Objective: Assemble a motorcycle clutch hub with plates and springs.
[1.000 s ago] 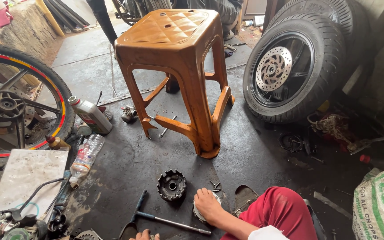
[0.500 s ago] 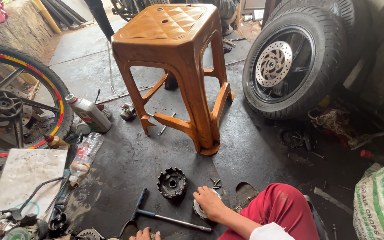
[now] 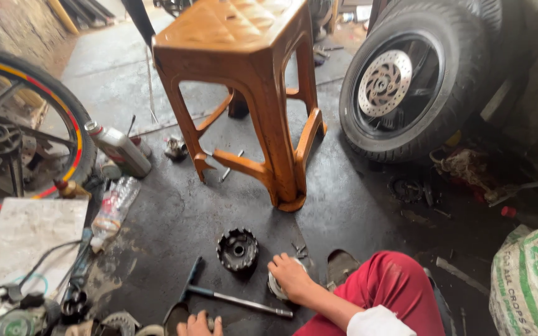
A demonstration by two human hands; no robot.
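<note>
Down low: right hand cupped over round metal part on dark oily floor, fingers curled onto it. Left hand at bottom edge, only knuckles in view, grip impossible to tell, just beside T-handled wrench. Black toothed hub just left of right hand. Orange plastic stool beyond; tyre with brake disc at right.

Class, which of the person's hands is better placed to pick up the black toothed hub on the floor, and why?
Probably the right hand: it rests on a round metal part just beside the black toothed hub. The left hand sits lower, by the T-handled wrench.
</note>
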